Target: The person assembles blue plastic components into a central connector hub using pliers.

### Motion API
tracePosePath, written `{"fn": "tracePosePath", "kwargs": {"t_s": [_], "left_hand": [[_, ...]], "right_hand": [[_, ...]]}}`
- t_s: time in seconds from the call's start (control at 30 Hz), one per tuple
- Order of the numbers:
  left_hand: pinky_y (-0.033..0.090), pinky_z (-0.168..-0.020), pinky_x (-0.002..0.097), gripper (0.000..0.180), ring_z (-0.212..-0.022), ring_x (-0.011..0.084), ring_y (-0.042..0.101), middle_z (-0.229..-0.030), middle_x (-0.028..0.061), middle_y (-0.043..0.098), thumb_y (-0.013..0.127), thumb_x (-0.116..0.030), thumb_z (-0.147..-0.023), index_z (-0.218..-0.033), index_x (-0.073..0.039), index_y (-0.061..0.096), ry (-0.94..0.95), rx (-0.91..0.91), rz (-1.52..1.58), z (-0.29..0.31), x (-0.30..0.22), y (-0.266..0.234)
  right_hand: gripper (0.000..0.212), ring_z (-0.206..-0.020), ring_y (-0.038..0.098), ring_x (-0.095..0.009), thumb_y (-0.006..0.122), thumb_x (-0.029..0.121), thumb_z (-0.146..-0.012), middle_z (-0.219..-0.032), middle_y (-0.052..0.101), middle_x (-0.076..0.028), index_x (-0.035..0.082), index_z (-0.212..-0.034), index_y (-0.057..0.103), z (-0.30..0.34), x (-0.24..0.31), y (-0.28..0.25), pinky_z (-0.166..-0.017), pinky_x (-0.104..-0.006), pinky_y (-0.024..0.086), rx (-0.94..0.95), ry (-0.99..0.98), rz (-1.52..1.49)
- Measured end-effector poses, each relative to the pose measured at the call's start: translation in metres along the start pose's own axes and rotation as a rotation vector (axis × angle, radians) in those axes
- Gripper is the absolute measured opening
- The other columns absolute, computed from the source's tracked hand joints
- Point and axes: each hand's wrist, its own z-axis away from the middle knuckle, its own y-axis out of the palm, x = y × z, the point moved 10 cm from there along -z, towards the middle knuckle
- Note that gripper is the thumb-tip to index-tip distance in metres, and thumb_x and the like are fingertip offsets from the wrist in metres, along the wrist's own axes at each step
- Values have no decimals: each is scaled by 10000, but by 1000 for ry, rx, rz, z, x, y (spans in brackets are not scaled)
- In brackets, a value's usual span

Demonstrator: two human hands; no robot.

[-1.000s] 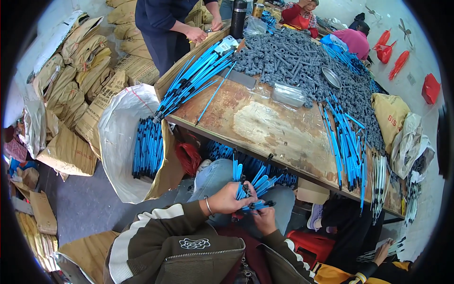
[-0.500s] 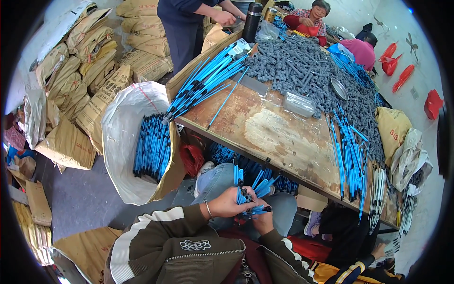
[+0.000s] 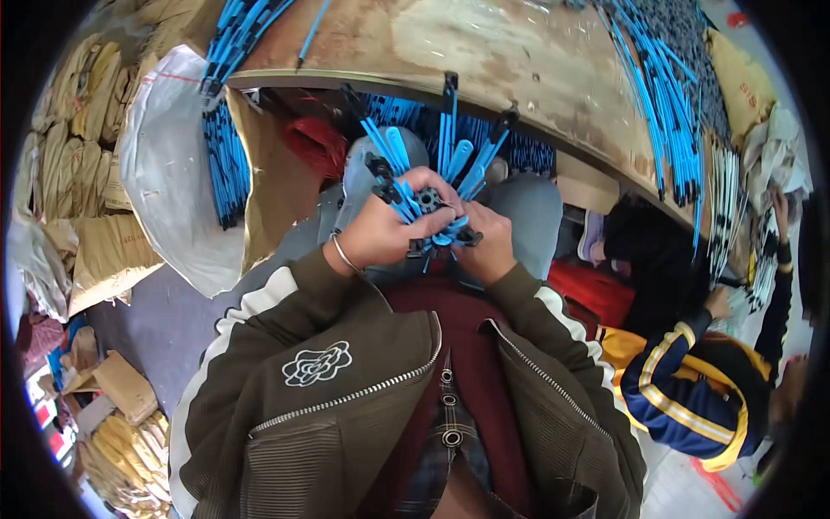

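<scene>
Above my lap is a blue-and-black plastic rod assembly, its several blue arms fanned outward and tipped with black joints. A round black hub sits at its middle, between my hands. My left hand is closed around the arms on the left side, thumb beside the hub. My right hand is closed on the right side, its fingertips meeting the left hand's at the hub. The right fingers are partly hidden behind blue arms. What kind of article it is does not show.
A wooden table edge runs beyond my knees. Blue rods and white rods lie at its right. A white-lined sack of blue rods stands left. A person in a navy-and-yellow jacket is close on my right.
The view has tipped down, so my hands and the assembly appear higher and larger. The assembly's arms now fan wider, and its round hub shows between my hands.
</scene>
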Motion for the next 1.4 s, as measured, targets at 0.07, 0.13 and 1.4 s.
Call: {"fn": "tracePosePath", "kwargs": {"t_s": [0.07,0.13,1.4], "left_hand": [[440,-796,285,127,-867,138,544,-909,79,584,601,-60,-830,-906,-32,502,-27,2,5,-1,6,5],[443,-787,280,125,-859,140,547,-904,78,585,604,-59,-828,-900,-30,507,-42,-15,-1,-2,9,8],[466,-702,277,109,-740,143,570,-801,79,595,595,-32,-785,-829,-47,496,-44,-194,-129,-14,19,11]], "right_hand": [[118,-556,547,-273,613,133,-762,-629,524,-106,54,-751,526,2,-1,-1,-474,-383,428,-4,17,87],[128,-549,548,-266,615,142,-761,-622,525,-101,58,-738,521,7,-1,-5,-467,-381,427,-14,32,136],[129,-586,581,-288,636,113,-745,-649,559,-121,45,-844,588,25,-24,-26,-507,-378,455,-151,-71,-177]]}}
